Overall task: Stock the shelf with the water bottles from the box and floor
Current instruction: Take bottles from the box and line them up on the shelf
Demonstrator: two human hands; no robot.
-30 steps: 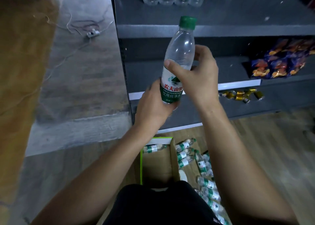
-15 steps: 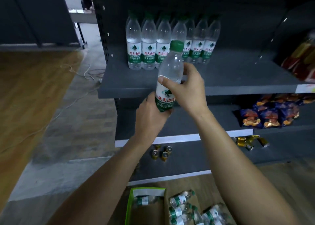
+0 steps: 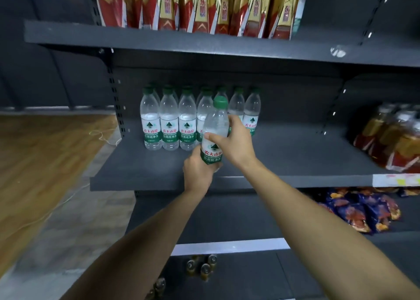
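Wood floor (image 3: pixel 34 163): far left, with a thin pale cable (image 3: pixel 100 136) trailing toward the shelving.
Stocked bottles (image 3: pixel 168 122): green-capped, upright, in a tight row at the back left of the middle shelf (image 3: pixel 295 154).
Red-gold packets (image 3: pixel 200 4): standing in a row on the board above.
Small cans (image 3: pixel 202 268): a loose cluster on the lowest board, below the arms.
Left hand (image 3: pixel 197 170): fingers curled round the base of the held bottle, gripping from underneath.
Held bottle (image 3: pixel 214 127): near upright, cap up, over the front of the middle shelf, just ahead of the stocked row; its base is hidden in the grip.
Right hand (image 3: pixel 238 145): thumb and fingers wrapped round the bottle's mid-body.
Blue-orange snack bags (image 3: pixel 359 211): heaped one board down, at right.
Wrapped packs (image 3: pixel 391 140): far right of the middle shelf, blurred.
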